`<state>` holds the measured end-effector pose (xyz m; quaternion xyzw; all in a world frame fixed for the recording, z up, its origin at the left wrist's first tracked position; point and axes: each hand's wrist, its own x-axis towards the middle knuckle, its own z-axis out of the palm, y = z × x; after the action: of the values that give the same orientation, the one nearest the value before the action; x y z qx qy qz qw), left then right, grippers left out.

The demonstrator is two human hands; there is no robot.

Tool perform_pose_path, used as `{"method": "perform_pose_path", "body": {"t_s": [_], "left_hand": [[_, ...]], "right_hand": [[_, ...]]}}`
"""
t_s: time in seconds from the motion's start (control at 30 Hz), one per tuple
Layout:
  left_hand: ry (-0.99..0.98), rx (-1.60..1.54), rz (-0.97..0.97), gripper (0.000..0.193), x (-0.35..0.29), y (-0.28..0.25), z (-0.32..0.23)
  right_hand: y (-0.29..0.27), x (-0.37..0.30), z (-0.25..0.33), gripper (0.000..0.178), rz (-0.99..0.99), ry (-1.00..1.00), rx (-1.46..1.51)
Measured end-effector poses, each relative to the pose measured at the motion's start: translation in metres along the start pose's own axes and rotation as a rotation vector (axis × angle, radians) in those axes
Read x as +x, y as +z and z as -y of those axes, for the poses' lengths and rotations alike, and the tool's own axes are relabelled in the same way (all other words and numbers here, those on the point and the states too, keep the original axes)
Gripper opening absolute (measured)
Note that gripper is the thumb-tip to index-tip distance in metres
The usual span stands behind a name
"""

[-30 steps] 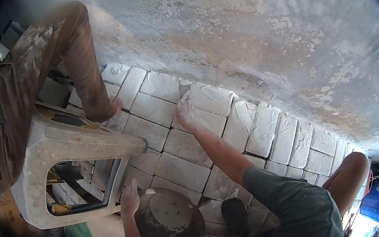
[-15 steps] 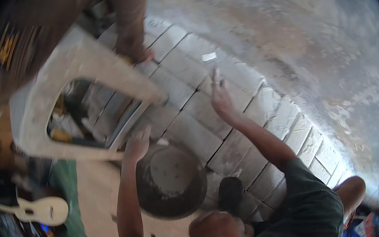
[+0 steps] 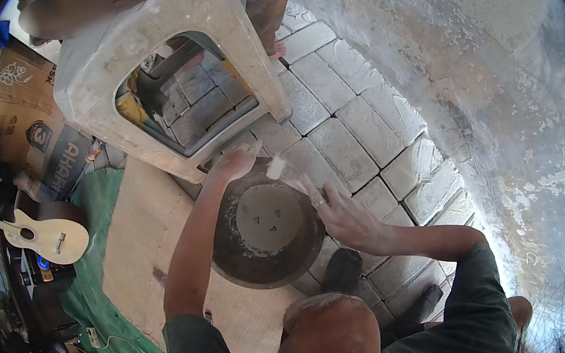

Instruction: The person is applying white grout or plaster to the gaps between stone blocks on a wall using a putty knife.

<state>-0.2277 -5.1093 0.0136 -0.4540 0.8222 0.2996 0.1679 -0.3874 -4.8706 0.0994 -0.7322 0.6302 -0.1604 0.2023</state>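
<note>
Both hands (image 3: pixel 238 162) (image 3: pixel 344 215) grip the mortar pan's (image 3: pixel 236 260) rim.

A round metal pan (image 3: pixel 266 229) of grey mortar sits on the paving blocks (image 3: pixel 355 132). The left hand (image 3: pixel 235 161) rests on its far rim, the right hand (image 3: pixel 344 215) grips its right edge. A plastic stool (image 3: pixel 164 71) stands just beyond; a guitar (image 3: pixel 35 231) lies at left.
</note>
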Motion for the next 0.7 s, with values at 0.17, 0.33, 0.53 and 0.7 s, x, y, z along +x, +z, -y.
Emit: {"method": "perform_pose_path", "body": {"t_s": [0.17, 0.33, 0.53, 0.7], "left_hand": [[0.018, 0.047, 0.019, 0.042, 0.001, -0.001, 0.01], [0.123, 0.146, 0.023, 0.042, 0.017, 0.004, 0.017], [0.185, 0.118, -0.133, 0.04, 0.005, 0.008, 0.034], [0.208, -0.483, -0.554, 0.033, -0.06, -0.021, -0.011]], "right_hand": [[0.0, 0.015, 0.02, 0.076, 0.147, -0.061, -0.276], [-0.002, 0.01, 0.017, 0.076, 0.053, -0.06, -0.316], [-0.014, -0.005, -0.004, 0.055, -0.158, 0.191, -0.021], [0.011, -0.033, -0.062, 0.042, -0.251, 0.442, 0.098]]}}
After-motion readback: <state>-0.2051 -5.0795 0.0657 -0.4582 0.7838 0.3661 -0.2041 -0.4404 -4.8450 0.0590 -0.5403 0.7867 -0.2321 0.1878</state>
